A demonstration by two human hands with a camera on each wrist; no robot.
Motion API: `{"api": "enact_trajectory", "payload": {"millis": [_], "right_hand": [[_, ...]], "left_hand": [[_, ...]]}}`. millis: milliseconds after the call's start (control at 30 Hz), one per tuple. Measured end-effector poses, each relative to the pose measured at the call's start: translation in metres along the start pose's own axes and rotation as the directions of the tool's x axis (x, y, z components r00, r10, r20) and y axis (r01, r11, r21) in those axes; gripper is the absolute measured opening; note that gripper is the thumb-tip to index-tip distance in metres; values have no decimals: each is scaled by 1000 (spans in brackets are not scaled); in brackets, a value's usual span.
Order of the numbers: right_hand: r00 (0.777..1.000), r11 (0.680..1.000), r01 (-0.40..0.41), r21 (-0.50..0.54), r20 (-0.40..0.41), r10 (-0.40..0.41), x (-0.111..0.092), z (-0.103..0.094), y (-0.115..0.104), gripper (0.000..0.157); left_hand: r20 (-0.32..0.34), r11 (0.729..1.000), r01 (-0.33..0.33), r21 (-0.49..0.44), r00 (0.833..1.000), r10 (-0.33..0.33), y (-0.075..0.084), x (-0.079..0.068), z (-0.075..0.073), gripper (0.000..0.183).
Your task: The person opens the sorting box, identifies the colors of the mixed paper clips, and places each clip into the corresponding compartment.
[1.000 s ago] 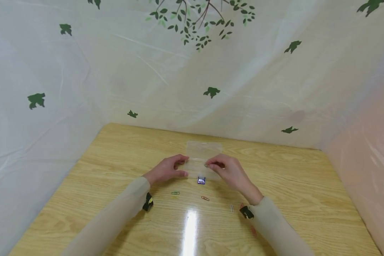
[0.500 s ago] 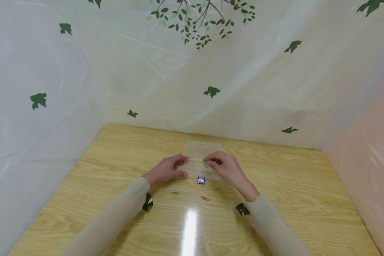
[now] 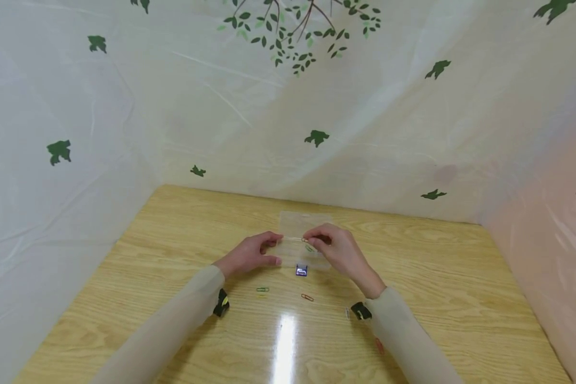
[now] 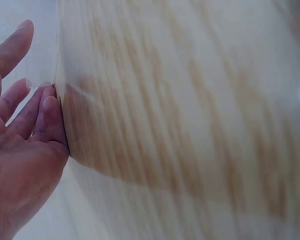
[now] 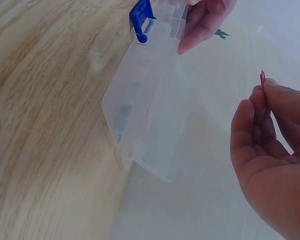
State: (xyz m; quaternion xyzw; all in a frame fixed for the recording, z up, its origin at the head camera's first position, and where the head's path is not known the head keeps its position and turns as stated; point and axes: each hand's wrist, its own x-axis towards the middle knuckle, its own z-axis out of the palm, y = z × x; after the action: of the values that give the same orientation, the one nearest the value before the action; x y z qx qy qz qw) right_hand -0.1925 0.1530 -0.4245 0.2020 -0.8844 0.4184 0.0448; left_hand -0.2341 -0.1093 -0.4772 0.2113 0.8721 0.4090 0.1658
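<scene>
A clear plastic box (image 3: 290,250) with its lid (image 3: 305,223) raised stands on the table, its blue latch (image 3: 301,270) facing the near side. My left hand (image 3: 249,253) holds the box's left end, thumb at the front and fingers at the back. Above the box, my right hand (image 3: 338,248) pinches a red paper clip (image 5: 263,78) between thumb and fingertip. A green paper clip (image 3: 309,248) shows through or in the box just below that hand. In the left wrist view, the left fingers (image 4: 50,117) lie beside the box's edge.
On the wooden table (image 3: 173,224), nearer me, lie a green paper clip (image 3: 263,289), a yellow one (image 3: 261,296), a red one (image 3: 307,297) and a whitish one (image 3: 348,313). Another red clip (image 3: 380,345) lies beside the right sleeve. A patterned sheet (image 3: 249,133) hangs behind.
My right hand has shifted slightly up and to the left over the box, and the green clip below it shows more plainly. The left hand and the box have stayed put.
</scene>
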Motion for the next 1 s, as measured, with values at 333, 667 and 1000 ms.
{"api": "enact_trajectory", "payload": {"millis": [333,667,1000], "right_hand": [[1000,1000,-18,-20,13,19,8,3,3,13],[998,998,-36,-53,55,38,21,13,8,14],[992,988,-86,-126,82,97,33,22,12,15]], "left_hand": [[1,1000,-23,-1,1000,23,1,2,-2,62],[8,1000,-21,5,1000,21,-2,4,-2,63],[7,1000,-29,9,1000,29,0,3,-4,63]]}}
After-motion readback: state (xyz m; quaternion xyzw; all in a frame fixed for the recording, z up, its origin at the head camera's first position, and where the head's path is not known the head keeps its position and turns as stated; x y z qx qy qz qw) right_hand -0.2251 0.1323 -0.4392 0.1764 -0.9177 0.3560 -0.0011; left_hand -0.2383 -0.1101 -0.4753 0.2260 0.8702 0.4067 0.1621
